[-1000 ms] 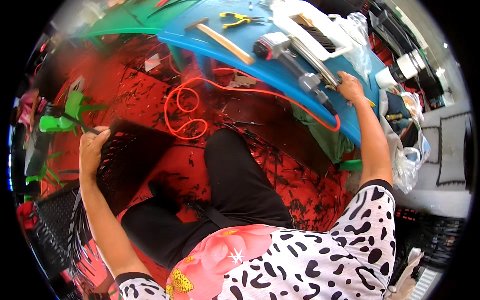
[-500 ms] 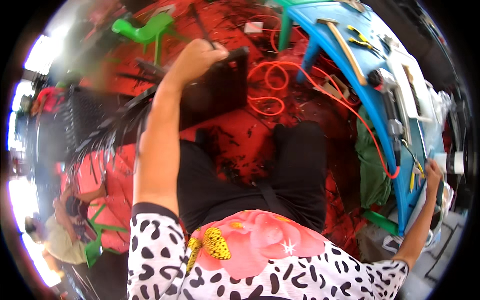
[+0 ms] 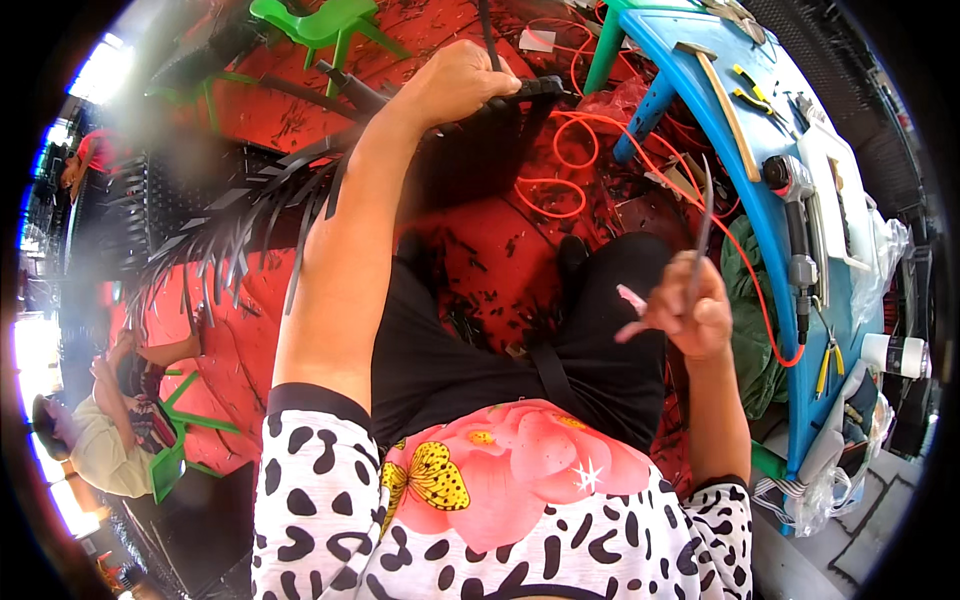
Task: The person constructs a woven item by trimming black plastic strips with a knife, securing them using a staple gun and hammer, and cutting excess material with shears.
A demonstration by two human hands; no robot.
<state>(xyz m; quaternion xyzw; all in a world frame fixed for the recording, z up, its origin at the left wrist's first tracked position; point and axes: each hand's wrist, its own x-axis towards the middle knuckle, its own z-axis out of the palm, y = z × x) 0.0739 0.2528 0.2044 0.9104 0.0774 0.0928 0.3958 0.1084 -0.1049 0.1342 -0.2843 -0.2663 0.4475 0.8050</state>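
Note:
My left hand (image 3: 455,85) is closed at the top edge of a dark woven piece (image 3: 480,150) that stands before my knees. A narrow black strip (image 3: 488,30) rises from between its fingers. Loose black strip ends (image 3: 215,240) fringe the piece to the left of my forearm. Above my right thigh, my right hand (image 3: 690,310) grips a thin, dark, pointed tool (image 3: 705,215), tip upward; its exact kind is unclear. Something pink (image 3: 632,300) shows at the fingers of that hand.
On the right, a blue table (image 3: 680,75) bears a hammer (image 3: 730,115), yellow-handled pliers (image 3: 750,90), a power tool (image 3: 795,215) and a white tray (image 3: 840,190). An orange hose (image 3: 560,205) loops over the red floor. Green chairs (image 3: 320,20) and a seated person (image 3: 105,430) are leftward.
My right hand has come from the table's right end to above my thigh, now holding the pointed tool. My left hand has shifted slightly right and farther away in view.

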